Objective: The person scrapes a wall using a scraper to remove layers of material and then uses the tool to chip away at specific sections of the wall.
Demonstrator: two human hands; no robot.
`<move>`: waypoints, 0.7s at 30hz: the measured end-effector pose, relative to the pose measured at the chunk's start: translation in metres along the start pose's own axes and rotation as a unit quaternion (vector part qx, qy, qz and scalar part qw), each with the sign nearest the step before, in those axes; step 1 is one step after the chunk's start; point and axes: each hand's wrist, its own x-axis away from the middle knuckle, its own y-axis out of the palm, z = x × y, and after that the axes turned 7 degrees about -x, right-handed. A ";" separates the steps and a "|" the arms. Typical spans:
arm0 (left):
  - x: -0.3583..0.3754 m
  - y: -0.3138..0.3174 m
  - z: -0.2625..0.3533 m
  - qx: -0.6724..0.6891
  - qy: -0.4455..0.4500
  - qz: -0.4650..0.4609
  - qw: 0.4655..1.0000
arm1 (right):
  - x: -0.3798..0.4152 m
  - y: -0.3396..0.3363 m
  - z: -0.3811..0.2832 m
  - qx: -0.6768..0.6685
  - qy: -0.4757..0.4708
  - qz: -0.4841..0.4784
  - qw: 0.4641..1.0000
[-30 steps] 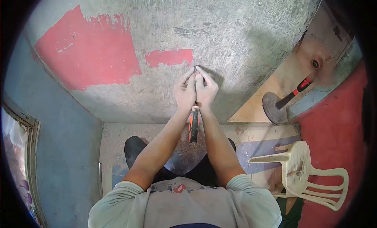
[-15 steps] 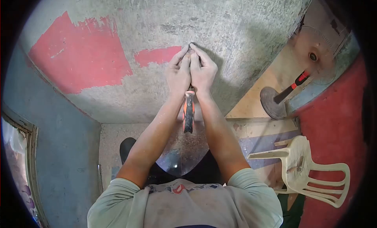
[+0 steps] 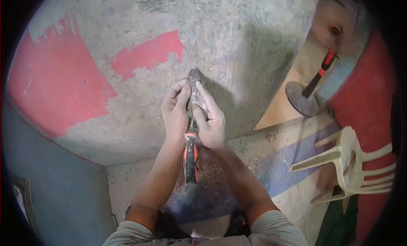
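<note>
Both my hands grip a scraper (image 3: pixel 193 79) by its metal blade, whose tip points up the mottled grey wall (image 3: pixel 229 42). My left hand (image 3: pixel 175 108) has its fingers pressed on the left side of the blade. On the right side, my right hand (image 3: pixel 209 118) holds it with the index finger stretched along the metal and the thumb lower down. The black and orange handle (image 3: pixel 191 159) hangs down between my wrists. A small pink patch (image 3: pixel 148 55) lies up and left of the blade tip, with a larger pink patch (image 3: pixel 59 80) farther left.
A cream plastic chair (image 3: pixel 349 161) is at the right, by a red wall (image 3: pixel 360 93). Above it stands a fan with a round base (image 3: pixel 302 99). Blue-grey wall (image 3: pixel 63 174) lies at the left. Dust and debris cover the floor (image 3: pixel 254 150).
My hands have moved down and slightly left with the scraper, and more of its blade shows between my fingers. The camera view has shifted, with the chair now farther right.
</note>
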 end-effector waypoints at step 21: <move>0.029 0.095 0.007 -0.157 -0.058 -0.003 0.986 | -0.035 -0.057 -0.015 -0.143 0.118 0.142 0.972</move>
